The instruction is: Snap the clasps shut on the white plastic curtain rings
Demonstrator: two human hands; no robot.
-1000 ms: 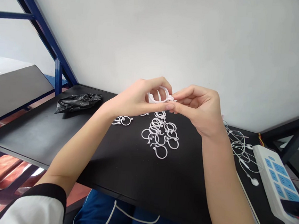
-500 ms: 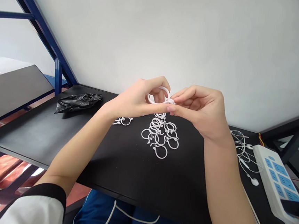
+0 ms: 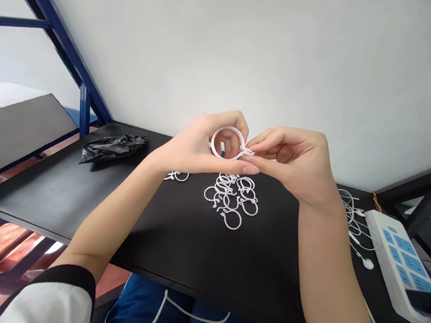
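Note:
A white plastic curtain ring (image 3: 229, 128) is held up above the table, its round opening facing me. My left hand (image 3: 198, 144) curls around the ring from the left, fingers behind it and thumb stretched out below. At the ring's right side, my right hand (image 3: 299, 154) pinches its small clasp end between thumb and fingers; whether the clasp is fastened I cannot tell. Beneath the hands lies a loose pile of similar white rings (image 3: 232, 228). A smaller group of rings (image 3: 181, 179) shows past my left wrist, partly hidden by it.
A crumpled black plastic bag (image 3: 114, 148) lies on the black table (image 3: 192, 252) at the left. White earphones (image 3: 368, 264) and a white power strip (image 3: 399, 258) with blue sockets are on the right. A pale wall (image 3: 247, 53) stands behind, and a blue metal frame (image 3: 65, 43) at left.
The ring has turned to show its opening more fully. My right hand has shifted slightly right, and my left thumb now sits lower, apart from the right thumb.

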